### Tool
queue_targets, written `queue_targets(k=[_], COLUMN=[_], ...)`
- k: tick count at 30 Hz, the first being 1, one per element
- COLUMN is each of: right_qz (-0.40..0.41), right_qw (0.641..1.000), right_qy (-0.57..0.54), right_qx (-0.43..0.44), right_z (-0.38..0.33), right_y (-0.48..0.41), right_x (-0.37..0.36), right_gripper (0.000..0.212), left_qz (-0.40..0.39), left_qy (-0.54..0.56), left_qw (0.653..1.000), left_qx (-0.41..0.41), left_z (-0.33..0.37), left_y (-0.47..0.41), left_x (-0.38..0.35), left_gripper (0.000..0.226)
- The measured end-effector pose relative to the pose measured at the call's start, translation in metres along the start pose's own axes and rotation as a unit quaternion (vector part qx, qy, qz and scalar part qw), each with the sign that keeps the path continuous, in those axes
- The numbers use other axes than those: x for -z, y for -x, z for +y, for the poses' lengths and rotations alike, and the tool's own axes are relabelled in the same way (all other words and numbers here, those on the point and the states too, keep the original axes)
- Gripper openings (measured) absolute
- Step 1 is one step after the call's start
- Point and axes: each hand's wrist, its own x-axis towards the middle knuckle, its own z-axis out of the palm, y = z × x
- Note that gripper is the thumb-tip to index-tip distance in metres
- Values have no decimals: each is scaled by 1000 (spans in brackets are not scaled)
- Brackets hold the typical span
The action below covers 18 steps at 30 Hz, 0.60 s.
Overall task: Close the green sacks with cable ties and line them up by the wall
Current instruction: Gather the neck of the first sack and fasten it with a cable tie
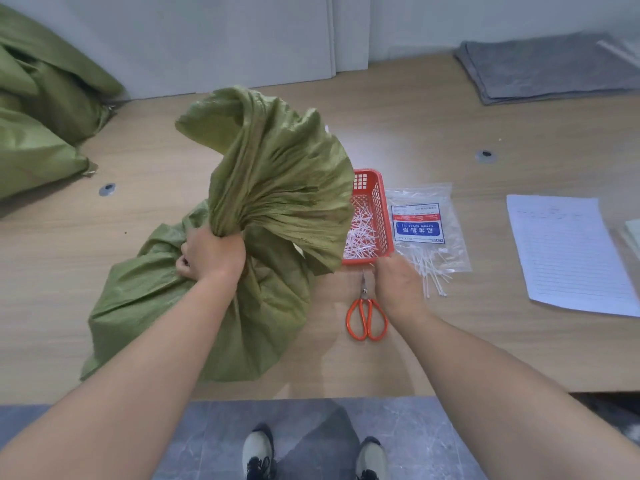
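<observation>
on table (450, 133), left grip (211, 254) clamps sack (270, 306) neck; right grip (398, 285) by cable ties (429, 268), closure unclear.

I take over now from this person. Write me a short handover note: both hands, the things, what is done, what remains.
Left hand grips the gathered neck of the green woven sack on the wooden table.
Right hand is at the clear bag of white cable ties; grasp unclear.
Other green sacks lie by the wall.
Done: neck gathered.
Left: tie it, move it to the wall.
</observation>
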Motion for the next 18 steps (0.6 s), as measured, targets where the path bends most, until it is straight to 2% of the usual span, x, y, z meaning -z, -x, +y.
queue_targets(k=[2, 5, 9, 13, 14, 16, 18], right_qz=[-33, -56, -129, -264, -280, -244, -186], right_qw=[999, 993, 972, 924, 915, 916, 904], right_qy=[-28, -89, -150, -177, -196, -247, -344], right_qx=[28, 51, 125, 212, 217, 203, 170], right_z=[-17, -51, -103, -147, -153, -197, -207], right_y=[0, 1, 14, 32, 35, 44, 39], right_x=[13, 36, 72, 102, 106, 122, 132], right_gripper=[19, 20, 20, 7, 12, 23, 27], left_qz=[-31, -73, -82, -127, -133, -154, -172], left_qy=[118, 266, 343, 360, 349, 355, 343], left_qw=[992, 959, 933, 922, 926, 920, 922], left_qx=[34, 66, 67, 58, 54, 53, 55], left_z=[0, -1, -5, -3, -1, -14, -11], left_y=[-4, -6, -24, -38, -38, -55, -57], left_x=[19, 50, 83, 103, 102, 123, 119], left_gripper=[15, 34, 38, 38, 36, 37, 40])
